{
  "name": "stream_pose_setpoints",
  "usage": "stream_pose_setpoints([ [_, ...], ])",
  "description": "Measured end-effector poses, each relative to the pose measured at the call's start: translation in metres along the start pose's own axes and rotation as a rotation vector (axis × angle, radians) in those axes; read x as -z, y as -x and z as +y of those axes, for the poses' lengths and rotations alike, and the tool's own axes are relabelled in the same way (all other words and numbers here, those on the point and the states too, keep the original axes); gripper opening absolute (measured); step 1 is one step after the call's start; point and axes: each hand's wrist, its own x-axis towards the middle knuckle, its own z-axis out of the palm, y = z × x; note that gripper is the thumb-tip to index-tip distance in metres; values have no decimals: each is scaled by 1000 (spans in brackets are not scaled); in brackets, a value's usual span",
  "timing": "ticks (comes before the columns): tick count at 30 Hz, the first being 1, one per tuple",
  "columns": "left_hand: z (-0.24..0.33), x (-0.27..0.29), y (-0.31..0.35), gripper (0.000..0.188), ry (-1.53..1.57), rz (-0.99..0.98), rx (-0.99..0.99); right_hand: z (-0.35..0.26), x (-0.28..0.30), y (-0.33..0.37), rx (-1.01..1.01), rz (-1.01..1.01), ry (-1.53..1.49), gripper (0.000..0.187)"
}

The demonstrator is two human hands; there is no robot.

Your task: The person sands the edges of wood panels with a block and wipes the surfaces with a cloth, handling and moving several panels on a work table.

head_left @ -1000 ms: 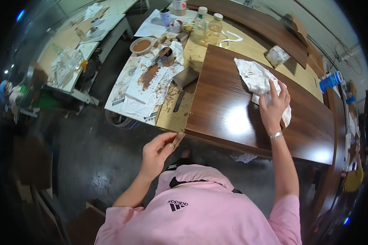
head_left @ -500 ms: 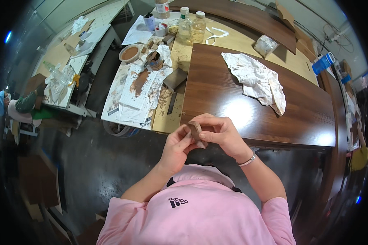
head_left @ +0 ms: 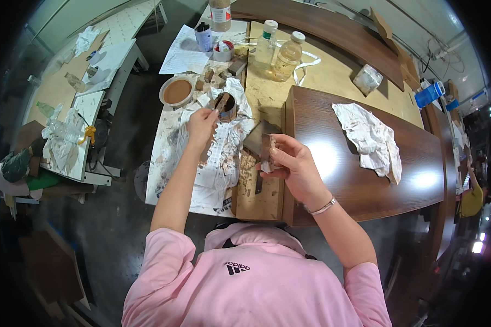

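From my remote view: the board (head_left: 333,199) reads as dark wood grain, smooth, with a high gloss throwing back white glare. Cloth (head_left: 368,141) on it: white, matt, creased, brown-stained. The small piece (head_left: 267,150) in the right fingers (head_left: 287,158) looks rough and brown; I can't tell its material. Stick (head_left: 222,102) at the can: brown, dull. Paste (head_left: 177,91) in the tub, matt and fairly smooth. Worktop (head_left: 333,68) pale and matt, crusted near the can (head_left: 229,115). Bottle (head_left: 289,57) see-through, shiny. Bracelet (head_left: 324,206) polished metal. Shirt (head_left: 278,289) soft, matt cloth.
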Motion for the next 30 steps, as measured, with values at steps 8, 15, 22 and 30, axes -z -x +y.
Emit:
stream_pose_setpoints([
  [8,58,36,-5,10,-250,-13,-300,2,-18,-47,-93,97,-100,30],
  [15,75,25,-28,8,-650,-108,-673,6,-22,-70,-129,140,-78,26],
  [22,90,30,-40,6,-740,-218,-750,8,-23,-77,-154,182,-64,21],
  [30,83,18,-46,10,-605,-304,-653,17,-24,-76,-147,246,-33,14],
])
